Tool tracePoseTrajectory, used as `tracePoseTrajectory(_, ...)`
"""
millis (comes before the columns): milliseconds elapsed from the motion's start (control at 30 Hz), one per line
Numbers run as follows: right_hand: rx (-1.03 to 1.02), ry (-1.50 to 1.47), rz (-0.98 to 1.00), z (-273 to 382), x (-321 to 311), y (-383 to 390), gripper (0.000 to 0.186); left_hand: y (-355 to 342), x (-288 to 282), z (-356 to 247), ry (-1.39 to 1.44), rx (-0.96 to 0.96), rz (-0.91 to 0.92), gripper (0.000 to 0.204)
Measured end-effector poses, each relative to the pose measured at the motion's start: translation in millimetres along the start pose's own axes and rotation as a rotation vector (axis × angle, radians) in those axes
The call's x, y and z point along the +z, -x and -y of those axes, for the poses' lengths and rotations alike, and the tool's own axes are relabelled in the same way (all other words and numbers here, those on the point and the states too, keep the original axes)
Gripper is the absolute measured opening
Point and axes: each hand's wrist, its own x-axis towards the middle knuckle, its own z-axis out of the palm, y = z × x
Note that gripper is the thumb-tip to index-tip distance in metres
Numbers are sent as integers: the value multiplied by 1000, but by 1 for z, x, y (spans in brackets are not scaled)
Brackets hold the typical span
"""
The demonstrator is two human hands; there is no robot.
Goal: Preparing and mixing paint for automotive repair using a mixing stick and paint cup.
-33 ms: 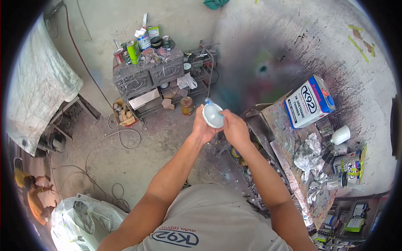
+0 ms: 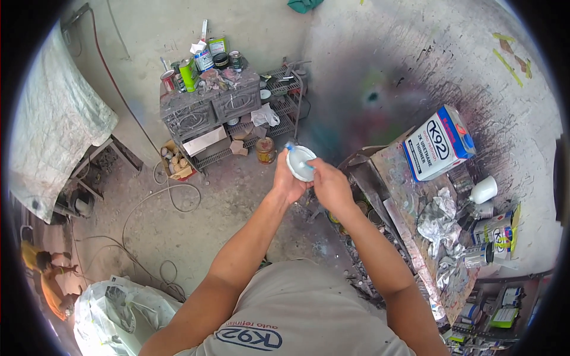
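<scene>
A shallow white round cup (image 2: 299, 155) is held up in front of me at chest height, with its hollow side toward me. My left hand (image 2: 288, 181) cradles it from the left and below, fingers curled behind it. A small blue bit (image 2: 290, 146) shows at its upper left rim. Over the cup's right side, my right hand (image 2: 330, 184) pinches a small pale blue piece (image 2: 310, 167) between thumb and finger; its full shape is hidden. Inside the cup, a pale raised knob shows in the middle.
At right, a paint-stained bench (image 2: 392, 172) bears a large thinner can (image 2: 439, 144), crumpled foil (image 2: 439, 222) and a white spray-gun cup (image 2: 483, 191). Ahead left stands a cabinet (image 2: 196, 113) topped with paint cans. A hose (image 2: 142, 202) loops over the floor. People (image 2: 50, 273) show at far left.
My right fingers have shifted slightly inward over the cup, and the pale blue piece now shows at their tips. The blue bit at the rim has moved a little left.
</scene>
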Motion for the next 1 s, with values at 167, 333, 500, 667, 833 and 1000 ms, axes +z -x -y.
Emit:
tracePoseTrajectory(167, 45, 63, -41, -7, 2, 8, 18, 2, 5, 5, -29, 63, 3, 56)
tracePoseTrajectory(333, 39, 7, -18, -7, 1, 13, 18, 3, 7, 9, -21, 57, -13, 55)
tracePoseTrajectory(500, -8, 1, -40, -7, -6, 15, 16, 4, 10, 12, -3, 76, 51, 55)
tracePoseTrajectory(667, 16, 12, -89, -22, -18, 23, 17, 8, 10, 10, 9, 75, 84, 56)
tracePoseTrajectory(833, 143, 91, -45, -18, -24, 27, 17, 7, 7, 10, -18, 26, 76, 57)
tracePoseTrajectory(1000, 121, -139, 5, -3, -22, 39, 21, -3, 5, 14, 38, 100, 159, 47)
